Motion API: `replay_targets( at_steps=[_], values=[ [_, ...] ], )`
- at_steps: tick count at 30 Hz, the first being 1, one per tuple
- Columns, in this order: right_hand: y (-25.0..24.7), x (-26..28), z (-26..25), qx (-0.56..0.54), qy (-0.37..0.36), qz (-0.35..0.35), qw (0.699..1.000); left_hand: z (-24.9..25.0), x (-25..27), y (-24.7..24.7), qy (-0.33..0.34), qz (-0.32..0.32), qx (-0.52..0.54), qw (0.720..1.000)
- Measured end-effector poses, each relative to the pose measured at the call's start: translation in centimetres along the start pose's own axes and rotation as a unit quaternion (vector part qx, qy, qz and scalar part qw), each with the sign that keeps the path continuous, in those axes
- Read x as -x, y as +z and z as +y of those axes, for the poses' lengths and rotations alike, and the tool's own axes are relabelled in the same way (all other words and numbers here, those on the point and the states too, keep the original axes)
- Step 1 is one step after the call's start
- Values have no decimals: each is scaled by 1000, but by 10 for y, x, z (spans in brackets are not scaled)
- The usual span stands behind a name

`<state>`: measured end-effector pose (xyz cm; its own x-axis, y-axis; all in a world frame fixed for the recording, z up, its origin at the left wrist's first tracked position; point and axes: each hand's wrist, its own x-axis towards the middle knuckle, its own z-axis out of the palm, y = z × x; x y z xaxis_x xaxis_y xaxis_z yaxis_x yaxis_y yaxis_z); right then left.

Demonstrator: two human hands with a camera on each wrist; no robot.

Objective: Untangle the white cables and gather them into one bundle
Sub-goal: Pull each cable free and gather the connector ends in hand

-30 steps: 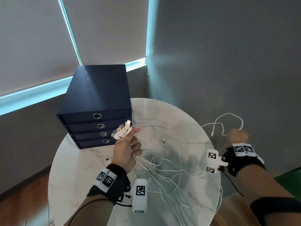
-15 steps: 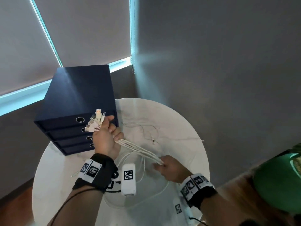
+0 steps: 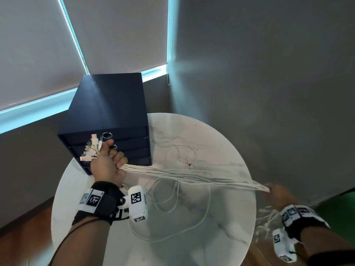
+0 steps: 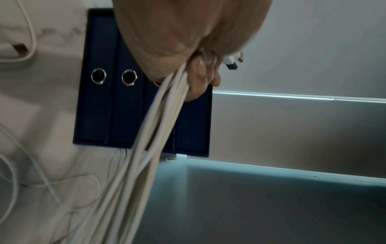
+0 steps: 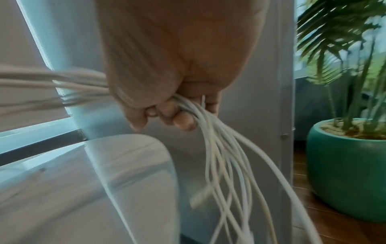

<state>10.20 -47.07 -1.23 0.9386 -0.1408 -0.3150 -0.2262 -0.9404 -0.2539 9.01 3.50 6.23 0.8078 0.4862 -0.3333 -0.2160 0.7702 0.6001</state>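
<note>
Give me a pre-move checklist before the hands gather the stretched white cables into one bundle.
1. Left hand grips the plug ends: ok.
2. Right hand grips the white cables: ok.
3. Strands between the hands run taut and roughly parallel: ok.
4. All cables in the bundle: not ok, loose cables lie on the marble table.
5. Tails past the right hand free of knots: cannot tell, blurred.
6. Navy drawer box clear of the strands: ok.
</note>
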Motion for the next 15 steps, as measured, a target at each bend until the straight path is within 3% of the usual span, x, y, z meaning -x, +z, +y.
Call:
replay_targets(
  at_steps=[3, 6, 8, 13, 15],
  values=[
    [-22, -11, 18, 43, 47, 76, 995, -2, 2, -9, -7, 1, -16, 1000],
    [-25, -16, 11, 40, 70, 93, 992, -14, 8, -17, -18, -3, -46, 999],
    [-17, -18, -1, 58, 75, 59, 994, -24, 13, -19, -16, 2, -79, 997],
    [18, -18, -46, 51, 6, -112, 992, -43, 25, -23, -12, -2, -159, 987],
    [18, -16, -71, 17, -4, -102, 995, -49, 30, -22, -21, -11, -169, 985]
  ],
)
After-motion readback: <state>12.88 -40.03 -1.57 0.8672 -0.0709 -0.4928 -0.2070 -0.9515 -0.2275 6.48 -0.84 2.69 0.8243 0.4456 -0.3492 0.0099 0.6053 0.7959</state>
